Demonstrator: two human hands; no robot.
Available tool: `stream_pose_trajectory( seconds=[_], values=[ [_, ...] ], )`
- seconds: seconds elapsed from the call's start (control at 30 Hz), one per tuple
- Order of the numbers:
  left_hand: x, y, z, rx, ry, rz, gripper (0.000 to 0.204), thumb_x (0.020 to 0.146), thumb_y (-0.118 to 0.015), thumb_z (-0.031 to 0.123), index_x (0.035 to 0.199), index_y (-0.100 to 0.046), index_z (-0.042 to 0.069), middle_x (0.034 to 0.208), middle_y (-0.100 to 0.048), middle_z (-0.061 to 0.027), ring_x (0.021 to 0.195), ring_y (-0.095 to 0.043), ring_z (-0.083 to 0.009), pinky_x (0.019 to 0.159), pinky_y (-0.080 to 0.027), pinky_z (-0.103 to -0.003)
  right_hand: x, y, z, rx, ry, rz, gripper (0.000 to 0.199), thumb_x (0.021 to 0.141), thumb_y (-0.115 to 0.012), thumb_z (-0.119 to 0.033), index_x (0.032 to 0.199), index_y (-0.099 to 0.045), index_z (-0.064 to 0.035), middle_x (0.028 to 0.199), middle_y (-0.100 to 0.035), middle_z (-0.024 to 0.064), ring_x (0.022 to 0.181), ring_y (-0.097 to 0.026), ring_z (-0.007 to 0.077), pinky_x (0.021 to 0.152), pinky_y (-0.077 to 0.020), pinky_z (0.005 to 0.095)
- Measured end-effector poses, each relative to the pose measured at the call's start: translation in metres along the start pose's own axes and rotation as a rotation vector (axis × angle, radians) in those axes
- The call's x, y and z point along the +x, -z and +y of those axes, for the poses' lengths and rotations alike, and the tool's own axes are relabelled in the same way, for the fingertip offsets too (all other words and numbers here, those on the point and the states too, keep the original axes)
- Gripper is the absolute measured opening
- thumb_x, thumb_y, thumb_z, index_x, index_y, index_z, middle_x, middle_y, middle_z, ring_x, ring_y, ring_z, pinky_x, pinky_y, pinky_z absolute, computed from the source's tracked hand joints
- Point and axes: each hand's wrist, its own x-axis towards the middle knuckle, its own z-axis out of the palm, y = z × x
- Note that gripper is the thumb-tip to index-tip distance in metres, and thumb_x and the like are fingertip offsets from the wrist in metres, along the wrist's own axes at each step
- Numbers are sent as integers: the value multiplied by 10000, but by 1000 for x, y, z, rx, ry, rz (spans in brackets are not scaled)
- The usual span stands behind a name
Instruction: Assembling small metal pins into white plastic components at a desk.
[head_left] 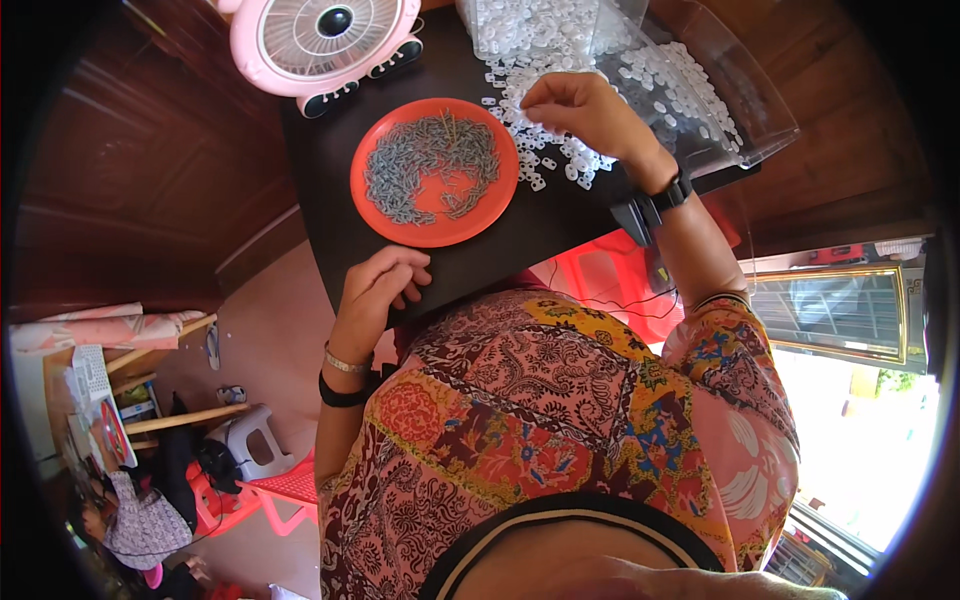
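My right hand point(590, 112) is over a loose pile of small white plastic pieces point(574, 160) with holes in them. Its thumb and fingertips are drawn together; anything between them is too small to make out. At the table's near edge, my left hand point(384, 280) rests with its fingers curled in, and what they may hold is hidden. Between the hands lies an orange-red plate point(436, 235) with many small grey screws point(405, 160) heaped around a bare patch. A few yellowish ones lie at the far side of the heap.
A pink fan point(328, 40) stands beyond the plate on the dark table point(330, 190). Clear plastic containers point(735, 100) with more white pieces occupy the far right. A red plastic chair point(610, 285) is under the right side. Another person point(148, 520) is at the lower left.
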Motion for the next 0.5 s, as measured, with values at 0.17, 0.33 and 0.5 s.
stream_pose_trajectory(
  seconds=[0.17, 0.33, 0.5],
  values=[
    [18, -9, 25, -4, -153, 83, 225, 924, -481, 197, 945, -612, 16, 760, -609, -24, 647, -528, -67, 552, -386, -197, -8, -47, -39, 443, -45, -145, 127, 862, -635, -102, 956, -653, -19, 813, -674, 23, 699, -608, 57, 609, -467, 180],
    [35, -21, 41, -37, -265, 189, 220, 935, -478, 212, 915, -584, 20, 741, -597, -22, 628, -522, -70, 546, -383, -202, -7, -80, -53, 479, -25, -162, 98, 866, -629, -97, 934, -657, -32, 805, -657, 5, 695, -585, 49, 614, -451, 179],
    [41, -23, 40, -68, -267, 178, 220, 940, -460, 196, 826, -545, 28, 704, -576, -18, 604, -515, -71, 536, -381, -206, -4, -92, -49, 377, 59, -227, 79, 857, -613, -27, 923, -650, -5, 812, -644, 15, 755, -590, 66, 697, -477, 205]
  ],
)
